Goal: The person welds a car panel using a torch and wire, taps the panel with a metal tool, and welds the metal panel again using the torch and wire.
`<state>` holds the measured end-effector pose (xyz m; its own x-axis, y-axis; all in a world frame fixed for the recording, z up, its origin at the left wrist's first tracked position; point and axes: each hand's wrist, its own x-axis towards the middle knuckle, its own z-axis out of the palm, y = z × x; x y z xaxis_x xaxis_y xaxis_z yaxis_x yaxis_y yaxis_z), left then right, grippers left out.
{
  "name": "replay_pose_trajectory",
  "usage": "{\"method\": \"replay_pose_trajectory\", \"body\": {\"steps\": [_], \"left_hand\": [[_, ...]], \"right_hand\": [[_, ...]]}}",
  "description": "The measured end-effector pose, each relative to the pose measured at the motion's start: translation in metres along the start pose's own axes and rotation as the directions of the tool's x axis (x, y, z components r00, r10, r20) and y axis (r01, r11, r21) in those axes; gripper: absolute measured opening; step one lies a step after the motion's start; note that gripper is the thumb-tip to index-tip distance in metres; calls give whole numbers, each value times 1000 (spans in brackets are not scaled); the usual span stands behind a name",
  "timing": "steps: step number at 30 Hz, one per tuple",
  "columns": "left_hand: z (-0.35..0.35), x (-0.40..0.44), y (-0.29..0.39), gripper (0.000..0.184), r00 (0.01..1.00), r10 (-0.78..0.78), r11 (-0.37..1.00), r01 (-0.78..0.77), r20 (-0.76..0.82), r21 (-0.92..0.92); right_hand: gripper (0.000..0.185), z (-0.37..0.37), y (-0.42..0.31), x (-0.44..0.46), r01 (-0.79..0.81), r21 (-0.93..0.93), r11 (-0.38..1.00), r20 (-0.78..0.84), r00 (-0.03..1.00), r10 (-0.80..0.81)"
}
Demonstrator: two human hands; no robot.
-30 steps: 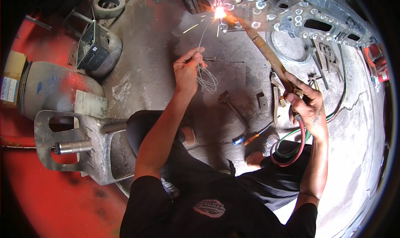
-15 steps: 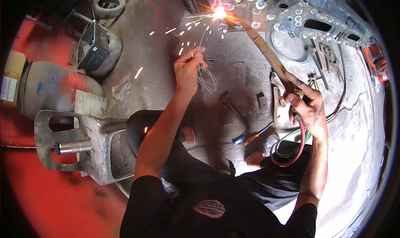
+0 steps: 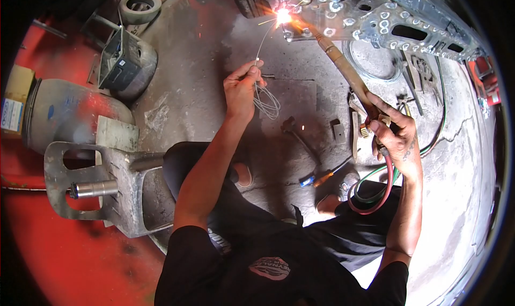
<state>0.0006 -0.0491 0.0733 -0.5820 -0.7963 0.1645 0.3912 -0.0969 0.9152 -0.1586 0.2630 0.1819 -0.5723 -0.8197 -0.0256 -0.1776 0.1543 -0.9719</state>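
Observation:
My left hand (image 3: 243, 90) pinches a thin wire (image 3: 266, 102), whose loose coil hangs beside the fingers and whose straight end runs up to a bright glow (image 3: 283, 16). My right hand (image 3: 394, 136) is wrapped round the handle of a gas torch (image 3: 343, 67). The torch points up and left, its tip hidden in the glare at the edge of a metal panel (image 3: 370, 20) with many round spot marks. A red hose (image 3: 387, 185) and a green hose hang from the torch below my right hand.
A hammer (image 3: 301, 139) and a screwdriver (image 3: 324, 178) lie on the floor near my feet. Further right is a wire coil (image 3: 373, 75). At the left are a grey chair (image 3: 126, 156), a tank (image 3: 75, 113), a black box (image 3: 119, 59) and a tire (image 3: 139, 8).
Sparks sprayed down and left half a second ago; now only a few show near the glow. Both hands, the wire and the torch have kept nearly the same places.

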Motion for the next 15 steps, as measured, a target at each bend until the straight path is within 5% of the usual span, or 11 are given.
{"method": "replay_pose_trajectory", "body": {"steps": [15], "left_hand": [[2, 0, 3, 20, 1000, -10, 1000, 10, 8, 12]], "right_hand": [[51, 2, -1, 0, 8, 12, 1000, -10, 1000, -7]]}}
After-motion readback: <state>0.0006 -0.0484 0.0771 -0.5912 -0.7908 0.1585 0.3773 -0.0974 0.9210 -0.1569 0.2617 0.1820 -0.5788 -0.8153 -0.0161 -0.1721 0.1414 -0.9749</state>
